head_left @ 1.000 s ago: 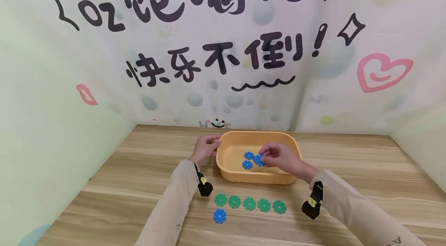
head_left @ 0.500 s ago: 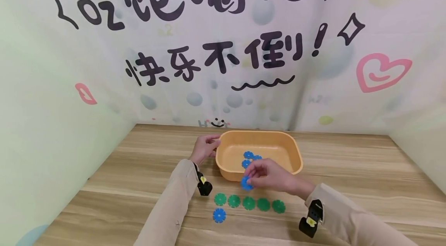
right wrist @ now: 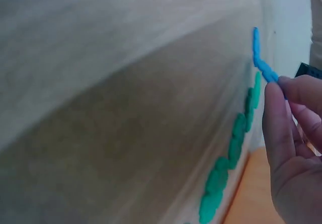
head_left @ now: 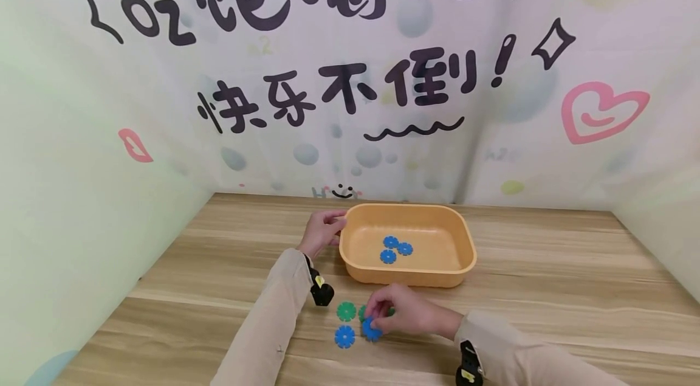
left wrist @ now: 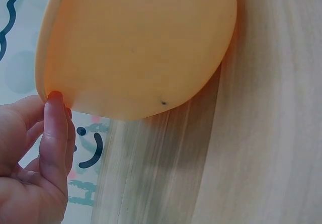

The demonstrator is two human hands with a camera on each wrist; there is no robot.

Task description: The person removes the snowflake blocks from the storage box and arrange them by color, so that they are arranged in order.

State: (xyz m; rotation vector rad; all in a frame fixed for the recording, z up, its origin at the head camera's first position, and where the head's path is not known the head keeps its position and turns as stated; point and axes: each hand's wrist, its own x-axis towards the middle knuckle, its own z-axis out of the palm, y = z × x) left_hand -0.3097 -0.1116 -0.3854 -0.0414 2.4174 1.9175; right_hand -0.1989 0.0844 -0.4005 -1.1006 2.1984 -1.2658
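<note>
My right hand [head_left: 407, 312] pinches a blue notched plastic disc [head_left: 370, 331] between thumb and fingers, low over the tabletop. In the right wrist view this held disc [right wrist: 268, 73] appears tilted. Just left of it lies another blue disc [head_left: 344, 337]. Behind that one is a green disc [head_left: 346, 312], the left end of a green row mostly hidden by my right hand in the head view; several green discs [right wrist: 235, 141] show in the right wrist view. My left hand [head_left: 321, 233] holds the left end of an orange plastic basin [head_left: 407, 277], fingers and thumb at its rim.
Three blue discs [head_left: 391, 242] lie inside the basin, left of its middle. The wood-grain table [head_left: 219, 264] runs back to a printed cloth wall [head_left: 306, 179]. Pale walls close off both sides.
My right hand has lifted a blue disc out of the basin and carried it forward and left, down beside the blue disc on the table. The left hand has stayed at the basin.
</note>
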